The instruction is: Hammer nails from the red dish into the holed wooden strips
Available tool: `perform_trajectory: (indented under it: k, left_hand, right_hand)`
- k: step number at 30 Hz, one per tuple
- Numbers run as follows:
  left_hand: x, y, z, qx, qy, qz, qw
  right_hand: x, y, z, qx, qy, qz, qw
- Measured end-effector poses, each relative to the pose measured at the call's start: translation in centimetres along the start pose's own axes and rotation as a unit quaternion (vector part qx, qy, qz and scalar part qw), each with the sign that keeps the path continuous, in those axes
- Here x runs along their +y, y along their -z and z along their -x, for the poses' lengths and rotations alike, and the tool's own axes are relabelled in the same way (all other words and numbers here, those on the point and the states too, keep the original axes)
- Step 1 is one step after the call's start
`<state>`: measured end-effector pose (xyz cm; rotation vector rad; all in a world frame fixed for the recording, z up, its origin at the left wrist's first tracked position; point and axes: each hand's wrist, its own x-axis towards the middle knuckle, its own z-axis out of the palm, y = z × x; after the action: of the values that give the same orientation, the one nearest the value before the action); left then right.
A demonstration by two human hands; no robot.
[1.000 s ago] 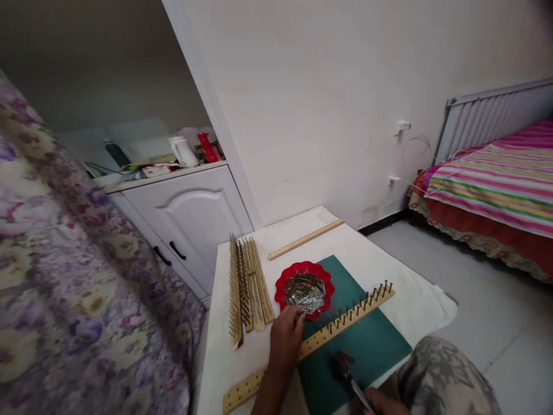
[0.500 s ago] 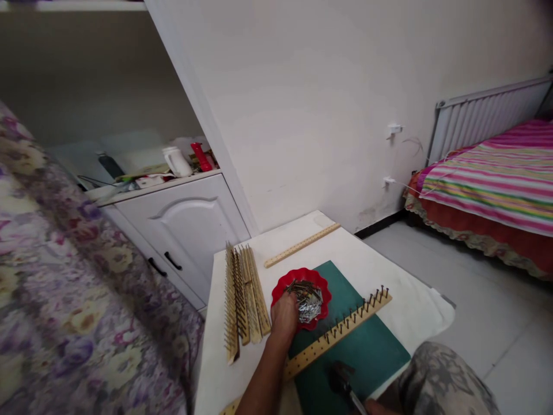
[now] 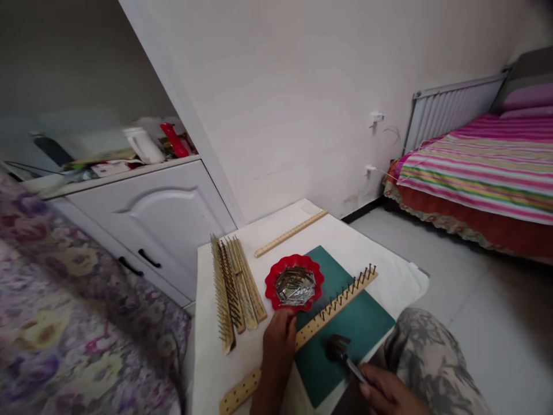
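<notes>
My right hand (image 3: pixel 384 389) is wrapped round the handle of a claw hammer (image 3: pixel 336 347), whose head is over the green mat (image 3: pixel 367 323). Close to the bowl's near rim, my left hand (image 3: pixel 280 331) has its fingers drawn together; what they hold, if anything, is too small to make out. The red scalloped bowl (image 3: pixel 271 279) contains many loose nails (image 3: pixel 298 285), some silver and some dark. Across the mat lies a long perforated wooden strip (image 3: pixel 313 327), with dark nails standing upright along its far right part. My left hand and forearm cover part of this strip.
Several nail-studded strips (image 3: pixel 237 288) lie at the table's left. Another perforated strip (image 3: pixel 291 233) is near the wall. A patterned knee (image 3: pixel 423 351) is beside the table's right edge. A white cabinet (image 3: pixel 155 225) and floral curtain (image 3: pixel 86 323) stand left, a bed (image 3: pixel 475 173) right.
My left hand has come out of the bowl and back towards me, beside the strip. My right hand shows more fully, still gripping the hammer. The whole view has shifted slightly.
</notes>
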<state>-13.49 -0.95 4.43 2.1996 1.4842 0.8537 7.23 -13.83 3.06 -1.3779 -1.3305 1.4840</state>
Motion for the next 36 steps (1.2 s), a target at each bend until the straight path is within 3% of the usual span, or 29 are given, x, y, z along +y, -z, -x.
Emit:
perform_trajectory:
  k: [3,7,21,36]
  left_hand:
    - [0.0,-1.3,1.9,-0.030,0.003,0.028,0.999]
    - [0.1,-2.4,2.7,-0.046,0.003,0.044,0.998]
    - [-0.8,-3.1,2.3,-0.022,-0.057,-0.004,0.998]
    - [0.5,-3.2,0.6,-0.063,-0.049,0.012,0.997]
  right_hand:
    - [-0.6,-0.5,-0.1,-0.022,-0.021,-0.001,1.000]
    - [-0.7,-1.2,-0.2,-0.014,-0.047,0.003,0.999]
    - [1.4,-3.2,0.0,0.057,-0.063,0.004,0.996]
    - [1.6,-1.8,-0.3,0.012,-0.048,-0.012,0.999]
